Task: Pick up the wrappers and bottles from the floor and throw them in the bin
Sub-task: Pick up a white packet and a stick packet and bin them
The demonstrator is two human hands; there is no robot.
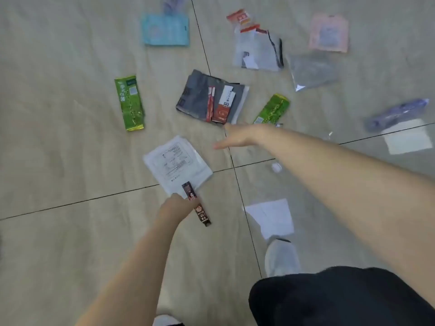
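Two bare arms reach down over a tiled floor (58,161) littered with wrappers. Nearest, at 6 o'clock, a dark-clad knee (341,300) and a pale shoe (281,257) fill the bottom edge — a second shoe is cut off down there too. Just ahead of the shoe lies a white paper scrap (270,217).

At centre, the left hand (176,207) pinches a dark brown stick sachet (196,204), which overlaps the near corner of a white printed pouch (176,162); the fingers are mostly hidden under the hand, so only the grip itself is plain. The right hand (235,137) hovers past it toward 1 o'clock, fingers stretched loose, holding nothing, and a bit blurred.

Beyond the right hand sits a grey folded bag (195,95) with a red-and-white sachet (224,104) on top. A green wrapper (129,103) lies at 10 o'clock, and another green wrapper (273,109) at 1 o'clock is partly hidden by the right forearm.

Farther out: a blue crushed bottle (397,114) at 3 o'clock beside a white slip (408,140), a clear bag (313,71), a clear pouch with red trim (256,50), a pink packet (328,34) and a light blue packet (165,30) near 12 — all too smeared to read. No bin in shot.
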